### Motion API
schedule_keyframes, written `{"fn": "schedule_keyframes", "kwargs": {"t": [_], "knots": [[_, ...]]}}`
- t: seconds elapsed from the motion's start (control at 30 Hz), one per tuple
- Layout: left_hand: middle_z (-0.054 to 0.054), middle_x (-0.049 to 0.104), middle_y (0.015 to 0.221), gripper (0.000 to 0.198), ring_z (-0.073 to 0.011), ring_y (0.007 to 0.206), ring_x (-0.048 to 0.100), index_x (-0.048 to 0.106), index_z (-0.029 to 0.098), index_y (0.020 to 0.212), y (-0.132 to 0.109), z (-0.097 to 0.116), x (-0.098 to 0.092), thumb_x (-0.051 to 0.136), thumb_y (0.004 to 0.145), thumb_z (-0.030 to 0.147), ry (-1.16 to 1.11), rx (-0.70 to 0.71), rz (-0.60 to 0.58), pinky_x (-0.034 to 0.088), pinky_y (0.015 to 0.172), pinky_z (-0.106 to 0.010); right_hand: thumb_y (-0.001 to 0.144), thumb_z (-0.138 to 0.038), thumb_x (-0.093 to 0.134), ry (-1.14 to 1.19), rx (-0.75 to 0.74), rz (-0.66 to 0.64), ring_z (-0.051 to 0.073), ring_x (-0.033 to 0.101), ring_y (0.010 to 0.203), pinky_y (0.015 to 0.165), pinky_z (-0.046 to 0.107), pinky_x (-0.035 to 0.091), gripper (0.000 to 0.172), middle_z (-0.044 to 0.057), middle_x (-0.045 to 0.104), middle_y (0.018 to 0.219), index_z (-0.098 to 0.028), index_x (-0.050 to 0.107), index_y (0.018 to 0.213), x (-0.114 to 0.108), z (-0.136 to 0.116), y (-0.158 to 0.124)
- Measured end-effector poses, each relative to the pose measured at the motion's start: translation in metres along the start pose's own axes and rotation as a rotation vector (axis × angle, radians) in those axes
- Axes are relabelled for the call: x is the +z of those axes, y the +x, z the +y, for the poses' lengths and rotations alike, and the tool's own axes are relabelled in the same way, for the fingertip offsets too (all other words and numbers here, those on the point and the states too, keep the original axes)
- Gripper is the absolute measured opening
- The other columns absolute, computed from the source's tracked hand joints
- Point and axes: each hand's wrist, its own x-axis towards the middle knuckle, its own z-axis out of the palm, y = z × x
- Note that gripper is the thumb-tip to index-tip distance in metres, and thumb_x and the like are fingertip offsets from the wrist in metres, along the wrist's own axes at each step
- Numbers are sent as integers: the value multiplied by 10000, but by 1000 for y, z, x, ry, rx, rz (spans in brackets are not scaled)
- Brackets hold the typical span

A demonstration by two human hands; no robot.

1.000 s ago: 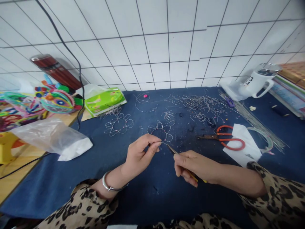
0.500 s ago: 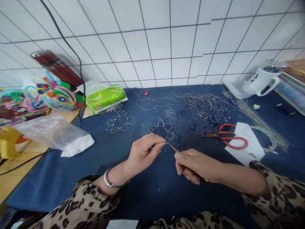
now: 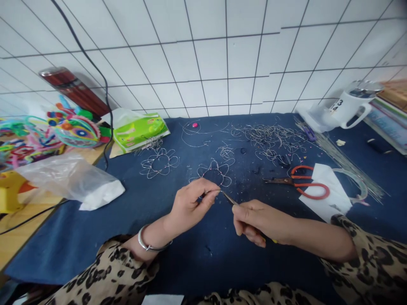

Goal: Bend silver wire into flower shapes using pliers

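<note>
My left hand [image 3: 193, 202] is closed in a pinch, thumb against forefinger, on a thin piece of wire [image 3: 220, 190] whose short end shows at the fingertips. My right hand [image 3: 259, 222] is wrapped round a pair of pliers [image 3: 229, 198], its narrow jaws pointing left at that wire end. Most of the pliers' handles are hidden in the palm. Just beyond my left hand is a flower-shaped wire frame [image 3: 227, 181] with looped petals, partly covered by the fingers. A second wire flower [image 3: 170, 162] lies flat on the cloth to the left.
Orange-handled scissors [image 3: 313, 189] lie on white paper [image 3: 333, 197] at right. Tangled wire [image 3: 273, 137] and straight wires [image 3: 356, 165] are behind. A white mug [image 3: 348, 106] stands back right. At left are a green tissue pack [image 3: 140, 131], a plastic bag [image 3: 73, 173] and a black cord [image 3: 106, 97].
</note>
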Motion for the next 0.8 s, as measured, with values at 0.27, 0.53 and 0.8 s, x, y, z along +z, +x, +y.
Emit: {"fn": "schedule_keyframes", "kwargs": {"t": [0.27, 0.53, 0.8], "knots": [[-19, 639, 702, 117, -102, 644, 586, 616, 159, 909, 1, -1, 1, 549, 827, 109, -55, 27, -15, 480, 623, -229, 842, -584, 430, 22, 34, 4, 38, 313, 329, 319, 158, 307, 475, -95, 313, 422, -149, 518, 674, 0, 1, 0], [-29, 660, 758, 146, -108, 659, 588, 612, 172, 926, -3, 0, 3, 554, 813, 100, 31, 60, -4, 474, 597, -227, 848, -572, 419, -37, 58, 65, 40, 298, 338, 303, 151, 292, 461, -94, 295, 433, -157, 494, 662, 4, 5, 1], [-18, 626, 709, 72, -115, 645, 582, 583, 165, 850, -10, 4, 11, 520, 833, 134, 245, 85, 19, 454, 574, -231, 875, -549, 369, -101, 51, 151, 40, 275, 336, 308, 155, 313, 449, -94, 276, 430, -172, 463, 650, 15, 8, 2]]}}
